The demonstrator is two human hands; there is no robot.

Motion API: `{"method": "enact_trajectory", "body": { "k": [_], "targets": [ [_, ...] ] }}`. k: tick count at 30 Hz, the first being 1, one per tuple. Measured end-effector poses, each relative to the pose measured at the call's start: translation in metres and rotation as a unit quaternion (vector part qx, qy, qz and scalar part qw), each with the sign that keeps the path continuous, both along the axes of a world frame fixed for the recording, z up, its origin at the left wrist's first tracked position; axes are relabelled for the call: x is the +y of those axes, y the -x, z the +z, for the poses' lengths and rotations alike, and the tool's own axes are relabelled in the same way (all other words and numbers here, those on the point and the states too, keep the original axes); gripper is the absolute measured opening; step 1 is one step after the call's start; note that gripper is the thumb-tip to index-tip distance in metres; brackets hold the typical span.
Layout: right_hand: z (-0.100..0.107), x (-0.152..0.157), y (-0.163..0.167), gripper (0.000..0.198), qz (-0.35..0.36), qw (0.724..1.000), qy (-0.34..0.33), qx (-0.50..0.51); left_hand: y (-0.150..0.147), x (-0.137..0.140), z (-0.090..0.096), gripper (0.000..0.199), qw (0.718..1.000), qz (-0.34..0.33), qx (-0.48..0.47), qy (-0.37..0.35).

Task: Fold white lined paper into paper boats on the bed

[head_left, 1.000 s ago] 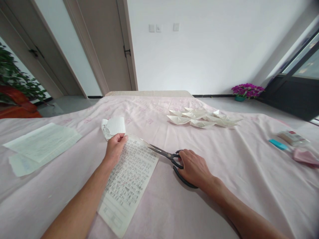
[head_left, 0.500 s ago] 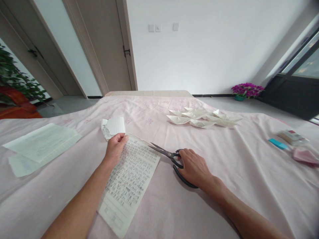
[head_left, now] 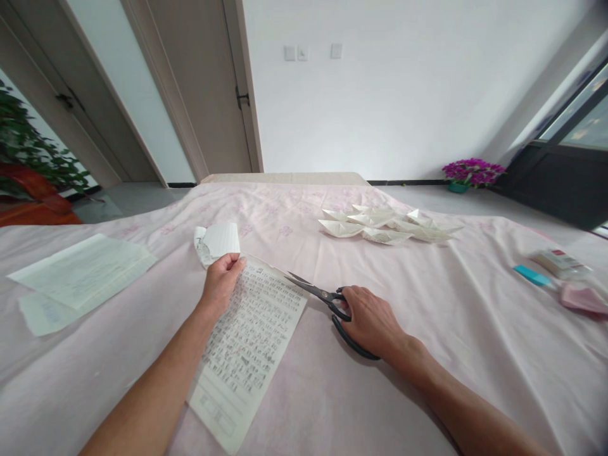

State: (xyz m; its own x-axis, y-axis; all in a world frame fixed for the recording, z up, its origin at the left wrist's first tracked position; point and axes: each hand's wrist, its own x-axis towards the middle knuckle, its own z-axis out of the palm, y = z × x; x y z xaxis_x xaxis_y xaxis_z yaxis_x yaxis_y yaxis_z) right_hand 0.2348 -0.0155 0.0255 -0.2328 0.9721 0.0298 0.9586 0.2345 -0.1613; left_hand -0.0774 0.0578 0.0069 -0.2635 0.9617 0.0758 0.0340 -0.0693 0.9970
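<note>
A sheet of paper covered in handwriting lies slanted in front of me. My left hand pinches its upper left corner between thumb and fingers. Black-handled scissors are in my right hand, which is closed on the handles. Their blades are slightly apart and reach over the sheet's upper right edge; whether paper lies between them I cannot tell. Just beyond my left hand is a torn, curled scrap of lined paper.
Several folded paper boats stand together at the far right of the pink cloth. Loose sheets lie on the left. A blue eraser-like block, a clear packet and a pink item sit at the right.
</note>
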Motion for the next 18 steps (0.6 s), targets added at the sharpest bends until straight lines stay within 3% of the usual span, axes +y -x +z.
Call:
{"method": "enact_trajectory", "body": {
  "k": [18],
  "targets": [
    [-0.0036, 0.001, -0.0064, 0.002, -0.002, 1.0, -0.01, -0.013, -0.0038, -0.0021, 0.0031, 0.038, 1.0, -0.016, 0.001, -0.003]
  ]
}}
